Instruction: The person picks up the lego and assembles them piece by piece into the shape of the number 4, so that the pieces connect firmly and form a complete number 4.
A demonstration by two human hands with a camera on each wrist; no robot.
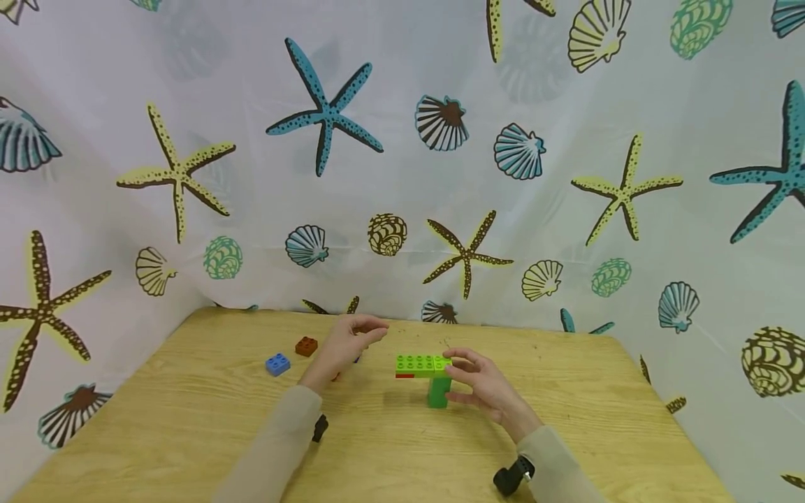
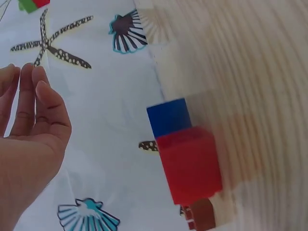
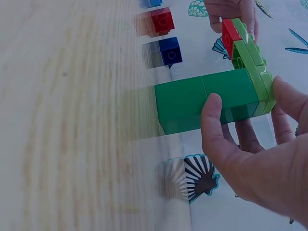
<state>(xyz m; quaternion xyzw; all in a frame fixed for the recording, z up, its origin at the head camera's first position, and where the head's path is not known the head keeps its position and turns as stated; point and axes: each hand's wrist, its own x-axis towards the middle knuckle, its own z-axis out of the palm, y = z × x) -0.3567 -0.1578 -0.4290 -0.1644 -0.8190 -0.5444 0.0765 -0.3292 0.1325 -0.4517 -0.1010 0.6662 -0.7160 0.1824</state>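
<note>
Two stacked dark green toy bricks (image 1: 439, 394) stand upright on the table. Across their top lie light green bricks (image 1: 415, 364) that jut out leftward, with a red brick (image 3: 231, 36) under the far end. My right hand (image 1: 486, 388) grips this structure from the right: its thumb lies along the dark green side, and other fingers pass behind and up to the top. To the left, my left hand (image 1: 344, 344) hovers above the table with loosely bent fingers and nothing in them. The left wrist view shows its fingertips (image 2: 27, 72) close together.
Under and beside the left hand are a dark blue brick (image 2: 169, 118) and a red brick (image 2: 190, 166). Farther left lie a brown brick (image 1: 306, 346) and a lighter blue brick (image 1: 277, 364). A curtain (image 1: 390, 175) printed with shells and starfish hangs at the table's back edge.
</note>
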